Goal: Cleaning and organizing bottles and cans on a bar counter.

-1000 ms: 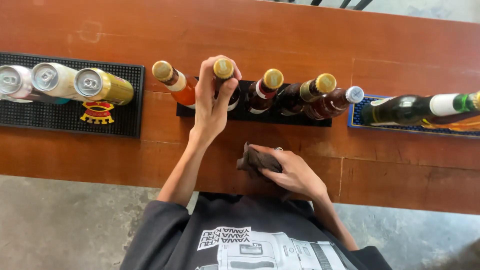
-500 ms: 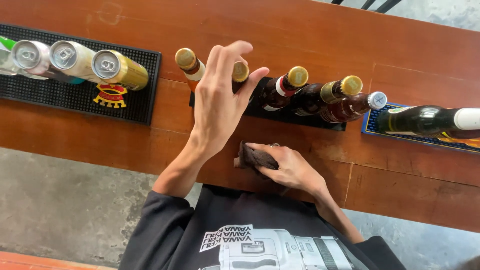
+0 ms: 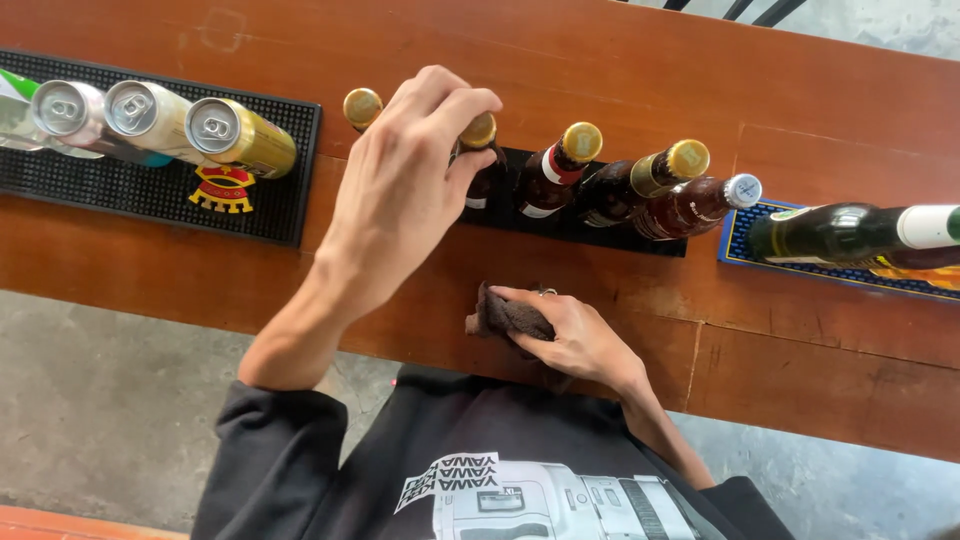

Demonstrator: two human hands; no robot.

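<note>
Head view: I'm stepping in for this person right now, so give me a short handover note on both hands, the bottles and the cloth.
Left hand: raised over the row of bottles, fingers curled at the gold cap of the second bottle; whether it grips is unclear.
Right hand: on the wooden counter, shut on a dark brown cloth.
Bottles: five gold- or silver-capped ones upright on the black mat; cans on the mat to the left.
Done: none lifted off the mat. Left: cloth has not touched any bottle.
</note>
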